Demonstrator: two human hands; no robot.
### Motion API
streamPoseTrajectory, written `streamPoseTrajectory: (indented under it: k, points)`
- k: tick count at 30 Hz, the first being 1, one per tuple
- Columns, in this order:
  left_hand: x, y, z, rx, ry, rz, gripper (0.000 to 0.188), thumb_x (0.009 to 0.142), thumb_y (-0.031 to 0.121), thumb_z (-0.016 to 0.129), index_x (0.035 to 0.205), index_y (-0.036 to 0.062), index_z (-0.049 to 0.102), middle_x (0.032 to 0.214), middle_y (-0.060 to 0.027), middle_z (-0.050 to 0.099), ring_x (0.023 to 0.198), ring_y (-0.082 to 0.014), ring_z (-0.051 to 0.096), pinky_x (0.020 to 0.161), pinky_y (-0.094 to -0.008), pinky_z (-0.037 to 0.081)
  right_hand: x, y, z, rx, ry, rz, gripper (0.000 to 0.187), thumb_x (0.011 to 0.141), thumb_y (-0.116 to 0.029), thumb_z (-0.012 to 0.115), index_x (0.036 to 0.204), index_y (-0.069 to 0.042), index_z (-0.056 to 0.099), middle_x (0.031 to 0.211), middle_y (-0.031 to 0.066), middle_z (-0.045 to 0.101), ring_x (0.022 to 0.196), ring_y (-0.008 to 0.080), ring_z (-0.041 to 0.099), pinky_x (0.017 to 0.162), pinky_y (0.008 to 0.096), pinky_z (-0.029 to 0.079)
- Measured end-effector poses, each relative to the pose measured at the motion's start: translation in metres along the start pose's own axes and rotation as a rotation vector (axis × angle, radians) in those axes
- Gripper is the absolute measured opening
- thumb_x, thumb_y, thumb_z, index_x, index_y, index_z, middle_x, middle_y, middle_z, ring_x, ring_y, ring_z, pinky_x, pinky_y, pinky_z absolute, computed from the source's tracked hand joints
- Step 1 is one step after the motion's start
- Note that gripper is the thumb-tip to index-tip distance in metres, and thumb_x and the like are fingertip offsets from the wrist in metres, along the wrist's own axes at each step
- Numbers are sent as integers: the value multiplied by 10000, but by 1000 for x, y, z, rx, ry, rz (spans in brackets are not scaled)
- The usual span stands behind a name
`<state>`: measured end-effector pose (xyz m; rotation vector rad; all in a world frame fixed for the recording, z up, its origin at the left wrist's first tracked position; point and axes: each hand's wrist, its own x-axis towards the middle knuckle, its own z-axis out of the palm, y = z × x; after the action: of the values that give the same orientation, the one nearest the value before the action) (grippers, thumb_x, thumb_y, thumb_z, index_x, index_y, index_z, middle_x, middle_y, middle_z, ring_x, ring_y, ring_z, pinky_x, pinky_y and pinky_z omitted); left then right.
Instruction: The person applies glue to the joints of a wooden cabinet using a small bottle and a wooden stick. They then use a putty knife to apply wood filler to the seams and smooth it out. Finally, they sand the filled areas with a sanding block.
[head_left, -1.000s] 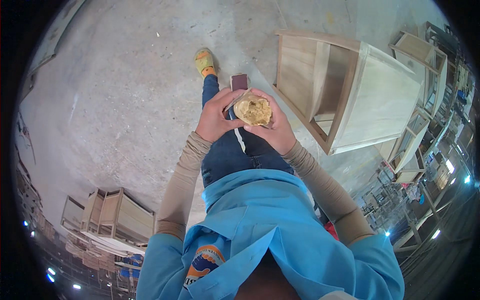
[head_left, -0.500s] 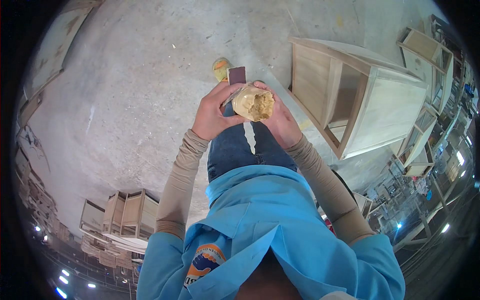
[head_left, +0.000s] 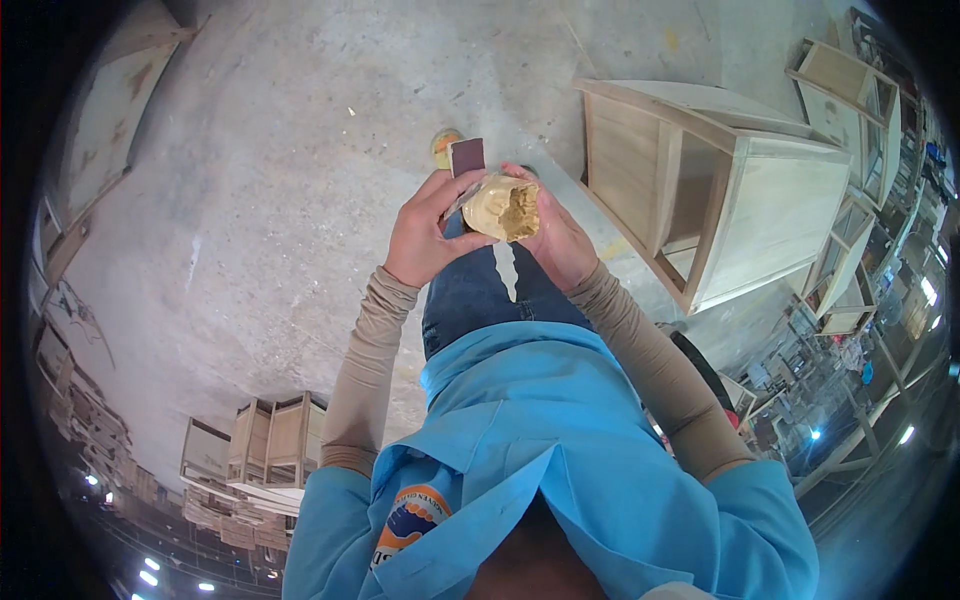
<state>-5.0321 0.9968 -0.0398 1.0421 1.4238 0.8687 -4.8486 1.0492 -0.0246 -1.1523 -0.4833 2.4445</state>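
In front of my thighs I hold a bag of tan putty [head_left: 488, 207], wrapped in thin clear plastic, with its rough, hollowed end facing up toward me. My left hand [head_left: 420, 237] is closed round its left side, the thumb along the near edge. The fingers of my right hand [head_left: 560, 238] curl round the far right side and press against the bag. A dark maroon square of sandpaper [head_left: 467, 157] with a pale edge sticks up just beyond my left fingers. Its lower part is hidden, so how it is held cannot be seen.
A large unfinished wooden cabinet [head_left: 770, 220] stands on the concrete floor [head_left: 290, 200] to my right, with more wooden frames [head_left: 850, 100] behind it. Several small cabinets [head_left: 265, 445] stand at the lower left. A pale panel [head_left: 115, 125] is at the far left. My shoe [head_left: 443, 148] shows beyond the sandpaper.
The view has shifted slightly over the floor and cabinets. Both hands keep hold of the bag, which has tilted a little, and the sandpaper sits slightly farther left and lower.
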Motion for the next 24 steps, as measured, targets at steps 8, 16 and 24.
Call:
streamPoseTrajectory:
  k: [8, 16, 24]
  points:
    - [35, 45, -2, 168, -46, 81, 671, 645, 113, 804, 1263, 71, 544, 807, -42, 431, 661, -157, 420, 596, -252, 387, 1, -34, -9, 150, 173, -118, 494, 1026, -340, 231, 1429, -56, 266, 1398, 115, 393, 1296, 227, 397, 1079, 393, 326]
    - [110, 88, 2, 218, 25, 158, 190, 892, 0, 535, 1038, 33, 652, 766, -24, 500, 697, -101, 472, 634, -215, 389, -1, -113, -61, 128, 286, -245, 542, 1012, -409, 272, 1423, -56, 278, 1375, 105, 426, 1239, 225, 465, 999, 389, 425]
    - [217, 136, 46, 52, 48, 93, 303, 887, -17, 565, 1168, 35, 465, 895, -56, 613, 862, -85, 573, 734, -216, 460, 1, -207, -103, 181, 180, -278, 578, 996, -447, 311, 1440, -78, 277, 1385, 87, 426, 1245, 214, 459, 995, 377, 424]
